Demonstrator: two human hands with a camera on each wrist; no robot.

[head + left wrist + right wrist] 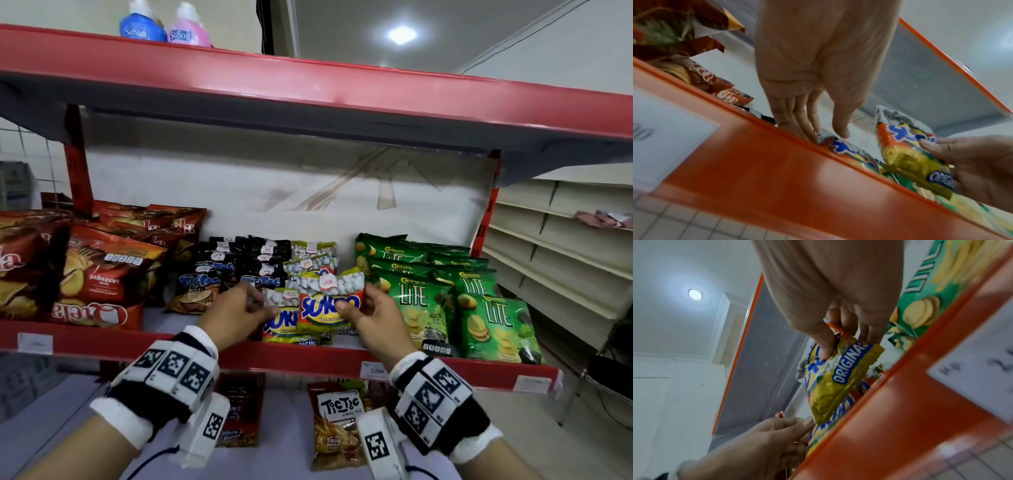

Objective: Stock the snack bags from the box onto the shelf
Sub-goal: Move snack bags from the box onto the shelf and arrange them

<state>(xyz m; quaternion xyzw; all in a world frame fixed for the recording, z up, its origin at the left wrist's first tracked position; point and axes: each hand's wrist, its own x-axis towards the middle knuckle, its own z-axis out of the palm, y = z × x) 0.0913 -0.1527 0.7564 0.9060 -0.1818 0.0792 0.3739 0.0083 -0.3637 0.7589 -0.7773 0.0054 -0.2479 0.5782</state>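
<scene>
My right hand point(356, 301) pinches a yellow-and-red Sukro snack bag point(327, 303) by its right side, thumb in front, and holds it upright just above the row of Sukro bags point(282, 322) at the front of the red shelf point(308, 359). The right wrist view shows the same hand point(846, 344) gripping the held bag point(840, 382). My left hand point(253, 305) reaches in beside it. Its straight fingers point(809, 133) touch the top of a shelved Sukro bag point(846, 151), left of the held bag point(908, 157). No box is in view.
Green Chitato Lite bags point(472, 308) stand close on the right, dark Tic Tac packs point(219, 274) and red Qtela bags point(102, 274) on the left. The upper red shelf point(308, 99) overhangs, with two bottles point(164, 27) on it. More snack bags point(337, 428) lie on the shelf below.
</scene>
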